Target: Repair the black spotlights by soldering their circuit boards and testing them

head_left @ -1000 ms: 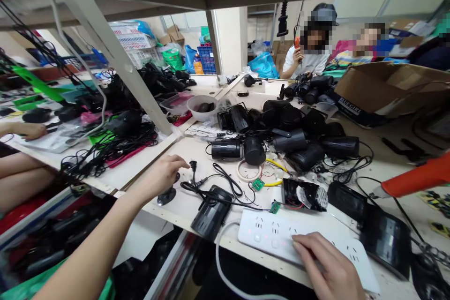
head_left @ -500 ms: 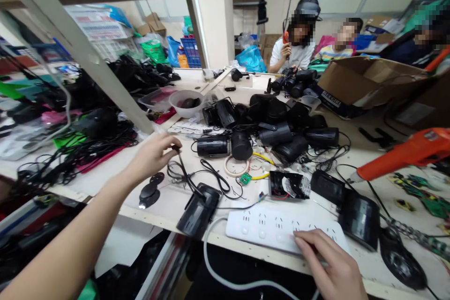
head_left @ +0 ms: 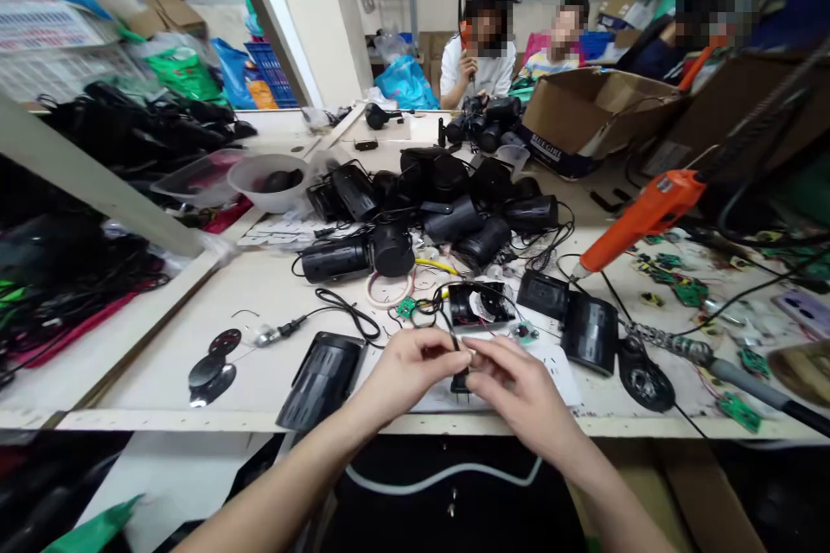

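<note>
Both my hands meet above the white power strip (head_left: 563, 373), partly covering it. My left hand (head_left: 411, 363) is closed in a pinch on a black power cord, whose plug (head_left: 460, 384) points down with its prongs toward me. The fingertips of my right hand (head_left: 519, 376) close on the same plug from the other side; the exact grip is partly hidden. Behind my fingers lies an opened black housing (head_left: 481, 304) with wires. A black cylindrical housing (head_left: 321, 380) stands near the table edge, left of my left hand.
Black device housings (head_left: 447, 220) are heaped mid-table. An orange electric screwdriver (head_left: 639, 220) hangs at the right, near green circuit boards (head_left: 687, 289). A soldering iron (head_left: 752, 384) rests in a coil holder. A cardboard box (head_left: 603, 112) stands behind; co-workers sit beyond.
My left hand has come right from beside the standing housing, bringing the cord to the power strip. My right hand has risen to meet it. The camera view has turned right.
</note>
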The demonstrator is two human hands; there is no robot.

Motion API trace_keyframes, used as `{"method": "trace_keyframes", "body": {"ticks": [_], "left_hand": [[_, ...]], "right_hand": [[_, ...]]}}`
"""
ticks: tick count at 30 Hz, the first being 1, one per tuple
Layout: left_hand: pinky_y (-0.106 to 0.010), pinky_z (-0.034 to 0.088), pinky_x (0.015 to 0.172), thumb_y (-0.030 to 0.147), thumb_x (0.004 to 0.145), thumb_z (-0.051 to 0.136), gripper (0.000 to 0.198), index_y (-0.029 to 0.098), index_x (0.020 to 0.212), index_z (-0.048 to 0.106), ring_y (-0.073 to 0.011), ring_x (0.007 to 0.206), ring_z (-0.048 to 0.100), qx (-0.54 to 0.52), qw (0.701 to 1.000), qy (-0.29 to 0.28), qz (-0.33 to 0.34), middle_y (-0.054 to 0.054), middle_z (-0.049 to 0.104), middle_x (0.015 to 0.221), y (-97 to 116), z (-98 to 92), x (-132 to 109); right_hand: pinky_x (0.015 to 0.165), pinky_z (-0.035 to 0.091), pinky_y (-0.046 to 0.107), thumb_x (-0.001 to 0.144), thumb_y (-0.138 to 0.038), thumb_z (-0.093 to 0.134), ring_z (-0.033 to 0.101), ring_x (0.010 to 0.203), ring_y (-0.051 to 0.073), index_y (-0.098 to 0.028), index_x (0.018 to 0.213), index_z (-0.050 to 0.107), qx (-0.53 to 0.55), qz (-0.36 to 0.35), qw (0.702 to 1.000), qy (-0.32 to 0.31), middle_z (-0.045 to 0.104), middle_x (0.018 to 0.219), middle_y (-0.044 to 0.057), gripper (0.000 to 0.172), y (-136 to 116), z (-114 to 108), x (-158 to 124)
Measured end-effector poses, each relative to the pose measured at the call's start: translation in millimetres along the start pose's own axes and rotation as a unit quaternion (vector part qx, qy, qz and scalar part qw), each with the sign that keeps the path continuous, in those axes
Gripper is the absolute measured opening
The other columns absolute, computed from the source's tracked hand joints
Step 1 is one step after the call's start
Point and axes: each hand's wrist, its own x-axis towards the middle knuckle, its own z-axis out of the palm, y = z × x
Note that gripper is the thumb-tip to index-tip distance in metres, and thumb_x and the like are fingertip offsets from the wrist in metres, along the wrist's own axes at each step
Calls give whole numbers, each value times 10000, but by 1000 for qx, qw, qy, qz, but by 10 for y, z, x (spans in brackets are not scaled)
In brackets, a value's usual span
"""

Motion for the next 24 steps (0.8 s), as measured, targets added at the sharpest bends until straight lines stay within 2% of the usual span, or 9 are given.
{"method": "trace_keyframes", "body": {"ticks": [3,6,8,10,12,14,17,20,24], "left_hand": [[-275,457,717,344,834,592,216,175,735,685,-172,746,597,133,985,-6,106,-32,675,757,77,30,141],[-292,469,752,317,912,495,235,201,901,699,-190,786,638,233,964,23,127,-37,715,835,98,-46,132],[-300,478,742,328,920,501,228,208,950,693,-199,785,653,285,951,39,110,-40,721,848,27,-132,48],[-314,495,763,343,900,550,201,207,923,696,-211,820,660,321,940,37,109,-52,716,870,-104,-223,-59],[-340,512,825,340,878,590,178,209,931,699,-229,904,653,337,932,34,127,-72,703,945,-250,-294,-150],[-382,512,897,335,866,617,205,218,1016,691,-251,1002,630,343,927,45,146,-93,679,1051,-369,-327,-204],[-443,501,953,358,853,654,301,234,1127,661,-279,1084,595,354,923,41,148,-109,640,1162,-450,-315,-215],[-494,469,1005,406,776,753,489,247,1219,619,-310,1149,565,371,919,7,135,-117,611,1238,-451,-267,-193],[-513,439,1040,370,679,834,717,271,1327,544,-330,1209,531,394,911,-18,117,-113,587,1294,-455,-218,-186]], "right_hand": [[610,499,230,788,-202,695,553,652,110,-197,1256,635,30,42,998,-31,627,836,-8,472,65,-70,213],[598,482,219,744,-136,700,536,629,97,-206,1315,586,40,58,997,-23,609,793,-38,587,146,-73,316],[613,490,228,742,-132,702,571,654,110,-192,1088,700,20,49,999,-14,627,768,-28,351,201,-39,300],[635,525,249,774,-162,695,634,686,139,-173,821,701,20,25,999,14,674,751,1,49,231,4,212],[692,566,286,820,-166,674,691,740,169,-183,756,664,9,-41,994,98,720,786,28,67,213,29,58],[773,585,328,837,-107,657,716,837,192,-211,850,678,-55,-157,967,192,745,889,44,107,144,20,-131],[831,586,361,816,-32,647,696,962,205,-271,1063,670,-162,-300,909,239,718,1041,46,345,23,-28,-348],[812,585,360,851,-60,632,673,962,201,-259,1104,645,-166,-248,923,243,683,1033,61,322,9,-34,-348],[788,575,333,930,-141,564,672,903,188,-211,1054,626,-122,-142,972,139,681,951,64,156,168,-8,-159]]}}
